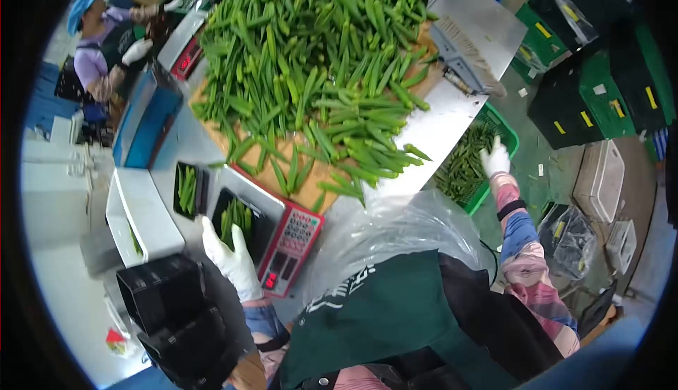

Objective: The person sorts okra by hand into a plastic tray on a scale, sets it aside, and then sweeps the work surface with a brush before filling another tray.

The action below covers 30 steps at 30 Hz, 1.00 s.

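Note:
My left hand, in a white glove, has thumb and fingers spread beside a black tray of okra on the red-edged scale; nothing is gripped between them. My right hand, also gloved, reaches over the green basket at the right, which contains smaller, darker okra. Its fingers point to the basket, and whether they hold anything is too small to tell. A large okra pile covers the brown board. Left of the scale is another black tray with okra.
Stacked black trays stand at lower left beside a white bin. A grey brush lies at the table's right edge. Green and black crates are at the right. A co-worker stands at upper left.

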Available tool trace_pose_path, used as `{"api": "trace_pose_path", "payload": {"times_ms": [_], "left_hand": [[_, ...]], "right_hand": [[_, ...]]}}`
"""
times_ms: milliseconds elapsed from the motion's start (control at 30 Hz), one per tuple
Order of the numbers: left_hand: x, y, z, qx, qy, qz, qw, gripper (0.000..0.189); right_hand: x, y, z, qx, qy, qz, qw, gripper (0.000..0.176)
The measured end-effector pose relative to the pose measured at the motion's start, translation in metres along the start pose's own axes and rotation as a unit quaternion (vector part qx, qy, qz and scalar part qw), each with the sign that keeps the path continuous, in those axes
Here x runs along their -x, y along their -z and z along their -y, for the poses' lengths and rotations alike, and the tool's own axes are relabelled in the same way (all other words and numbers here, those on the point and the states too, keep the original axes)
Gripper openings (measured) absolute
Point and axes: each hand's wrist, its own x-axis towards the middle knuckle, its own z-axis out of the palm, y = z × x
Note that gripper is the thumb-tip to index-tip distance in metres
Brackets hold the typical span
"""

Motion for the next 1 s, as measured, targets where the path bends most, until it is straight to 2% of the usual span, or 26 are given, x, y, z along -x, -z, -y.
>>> {"api": "trace_pose_path", "payload": {"times_ms": [33,67,133,167,200,233,267,333,367,400,467,500,533,633,700,733,800,867,933,1000], "left_hand": [[0.003,-0.001,-0.001,0.035,0.025,-0.02,0.999,0.065],[0.004,-0.002,-0.003,0.07,0.048,-0.046,0.995,0.066],[0.007,-0.003,-0.013,0.085,0.082,-0.079,0.99,0.065],[0.006,-0.003,-0.016,0.09,0.083,-0.088,0.989,0.065],[0.005,-0.003,-0.019,0.094,0.083,-0.096,0.987,0.065],[0.005,-0.003,-0.024,0.109,0.083,-0.104,0.985,0.065],[0.004,-0.003,-0.029,0.125,0.082,-0.113,0.982,0.064],[0.006,0.003,-0.034,0.152,0.081,-0.126,0.977,0.064],[0.006,0.006,-0.035,0.164,0.082,-0.131,0.974,0.064],[0.007,0.008,-0.035,0.176,0.083,-0.136,0.972,0.064],[0.014,0.008,-0.033,0.192,0.07,-0.152,0.967,0.061],[0.02,0.008,-0.03,0.186,0.057,-0.148,0.97,0.061],[0.023,0.008,-0.029,0.181,0.044,-0.144,0.972,0.06],[0.034,-0.002,-0.055,0.23,0.051,-0.09,0.968,0.051],[0.039,-0.012,-0.064,0.235,0.02,-0.039,0.971,0.045],[0.041,-0.02,-0.076,0.321,0.071,-0.024,0.944,0.038],[0.046,-0.031,-0.089,0.391,0.116,0.049,0.912,0.036],[0.042,-0.032,-0.114,0.494,0.198,0.118,0.839,0.036],[0.039,-0.036,-0.123,0.477,0.178,0.21,0.835,0.038],[0.036,-0.039,-0.134,0.436,0.157,0.298,0.835,0.039]], "right_hand": [[-0.009,-0.005,-0.01,-0.071,0.025,-0.039,0.996,0.069],[-0.019,-0.026,-0.018,-0.177,0.051,-0.062,0.981,0.063],[0.0,-0.005,0.023,-0.315,0.109,0.007,0.943,0.05],[0.016,0.014,0.053,-0.295,0.13,0.033,0.946,0.039],[0.023,0.008,0.069,-0.28,0.199,0.036,0.939,0.037],[0.04,0.019,0.093,-0.299,0.225,0.08,0.924,0.037],[0.048,0.009,0.107,-0.254,0.231,0.11,0.933,0.035],[0.058,0.002,0.122,-0.142,0.319,0.072,0.934,0.034],[0.056,-0.003,0.121,-0.142,0.302,0.086,0.939,0.034],[0.046,-0.015,0.114,-0.245,0.244,0.163,0.924,0.034],[0.025,-0.032,0.101,-0.432,0.112,0.31,0.84,0.034],[0.024,-0.002,0.107,-0.441,0.082,0.386,0.806,0.033],[0.027,0.015,0.114,-0.499,0.07,0.412,0.759,0.032],[0.044,0.039,0.134,-0.637,0.043,0.469,0.61,0.033],[0.057,0.056,0.155,-0.661,0.047,0.506,0.552,0.038],[0.063,0.062,0.165,-0.671,0.049,0.524,0.521,0.041],[0.077,0.064,0.178,-0.684,0.044,0.555,0.471,0.047],[0.092,0.062,0.193,-0.693,0.038,0.589,0.414,0.047],[0.114,0.073,0.213,-0.652,0.091,0.603,0.45,0.043],[0.139,0.074,0.228,-0.577,0.156,0.616,0.513,0.039]]}}
